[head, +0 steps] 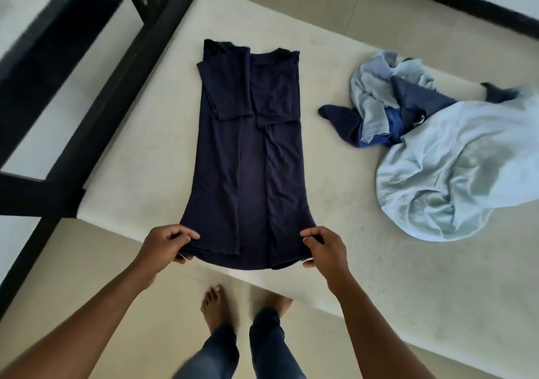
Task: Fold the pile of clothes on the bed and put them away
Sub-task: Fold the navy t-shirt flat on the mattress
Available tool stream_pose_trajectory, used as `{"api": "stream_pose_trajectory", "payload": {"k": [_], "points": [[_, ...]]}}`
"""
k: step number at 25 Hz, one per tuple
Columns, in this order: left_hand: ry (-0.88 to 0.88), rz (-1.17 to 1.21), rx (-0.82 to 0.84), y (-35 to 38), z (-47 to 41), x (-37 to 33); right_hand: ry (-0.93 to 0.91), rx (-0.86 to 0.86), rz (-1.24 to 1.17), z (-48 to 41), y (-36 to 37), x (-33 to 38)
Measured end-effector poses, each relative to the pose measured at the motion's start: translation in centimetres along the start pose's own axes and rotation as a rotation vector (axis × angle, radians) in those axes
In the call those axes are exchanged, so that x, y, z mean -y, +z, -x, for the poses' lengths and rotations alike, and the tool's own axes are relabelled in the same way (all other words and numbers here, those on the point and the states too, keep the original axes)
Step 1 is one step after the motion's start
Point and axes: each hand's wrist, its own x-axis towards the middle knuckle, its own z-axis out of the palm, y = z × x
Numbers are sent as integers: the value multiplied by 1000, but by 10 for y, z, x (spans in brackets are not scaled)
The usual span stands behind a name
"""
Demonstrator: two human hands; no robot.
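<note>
Now my left hand and right hand each pinch a hem corner of the navy shirt, which stretches away from them across the bed. It looks soft, light and floppy, so I judge the corners the best hold.

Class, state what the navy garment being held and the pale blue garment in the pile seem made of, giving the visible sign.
Navy garment: probably soft knit jersey, matte; it drapes limp, with fine folds. Pale blue garment: perhaps light woven cotton, faintly smooth; it bunches into broad rounded creases. Fibre cannot be told.
</note>
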Motion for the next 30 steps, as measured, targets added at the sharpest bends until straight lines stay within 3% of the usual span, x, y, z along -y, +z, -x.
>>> {"api": "stream_pose_trajectory", "payload": {"k": [5,9,11,13,15,17,19,25,30], "points": [[-43,195,51,-12,-42,-70,191,113,-188,-45,-9,81],[-7,273,68,-18,-133,-137,209,143,-304,-139,2,164],[3,383,20,-19,-188,-166,182,124,-380,-191,10,194],[15,488,-129,-14,-235,-176,80,-13,-474,-232,24,201],[27,380,-333,-10,-251,-154,-79,-280,-326,-236,38,185],[9,112,-411,-3,-245,-123,-121,-435,-102,-222,47,154],[-50,-129,-336,5,-230,-96,-37,-406,42,-212,57,118],[-27,-348,-143,12,-227,-76,85,-190,148,-211,54,84],[-4,-294,-90,-6,-207,-64,45,-168,4,-187,37,79]]}}
